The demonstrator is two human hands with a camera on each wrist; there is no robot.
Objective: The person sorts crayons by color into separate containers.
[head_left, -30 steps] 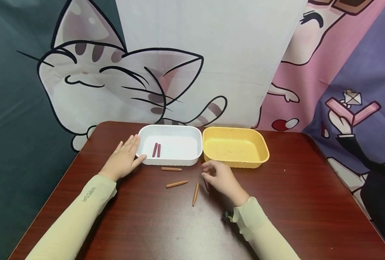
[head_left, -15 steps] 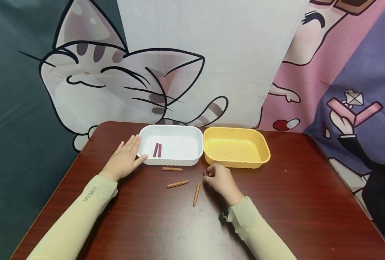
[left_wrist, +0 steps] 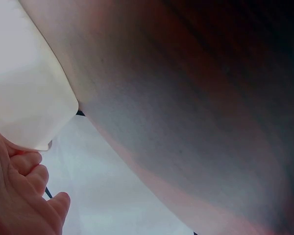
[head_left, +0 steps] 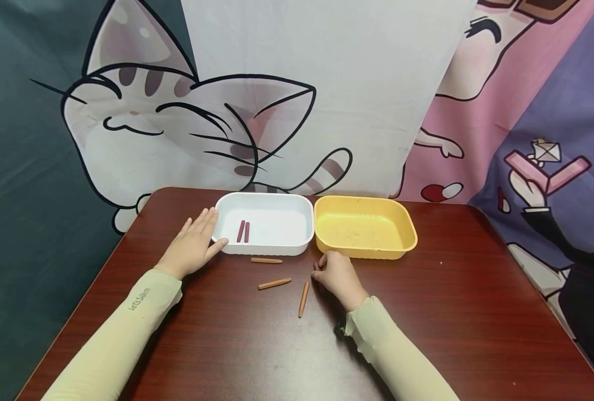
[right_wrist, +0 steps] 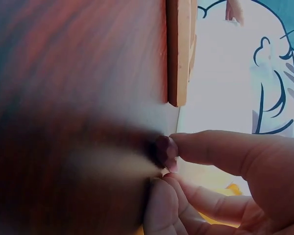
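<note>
My left hand (head_left: 189,243) lies with straight fingers against the left side of a white plastic tray (head_left: 262,249). Inside the tray are two maroon crayons, a left one (head_left: 240,231) and a right one (head_left: 247,232). My right hand (head_left: 340,280) is low over the table, in front of a yellow tray (head_left: 367,253). Its thumb and fingers pinch another maroon crayon (right_wrist: 166,152), mostly hidden by the hand in the head view. Left of this hand lie three brown crayons: one near the white tray (head_left: 266,260), one slanted (head_left: 274,284), one pointing toward me (head_left: 303,299).
The two trays stand side by side toward the back of the dark reddish-brown table (head_left: 237,345). Behind the table hangs a cartoon-printed cloth (head_left: 377,100). The table's left and right edges are in view.
My right hand's fingers have drawn together around the maroon crayon, and its wrist has shifted slightly left. The left hand, trays and brown crayons stay in place.
</note>
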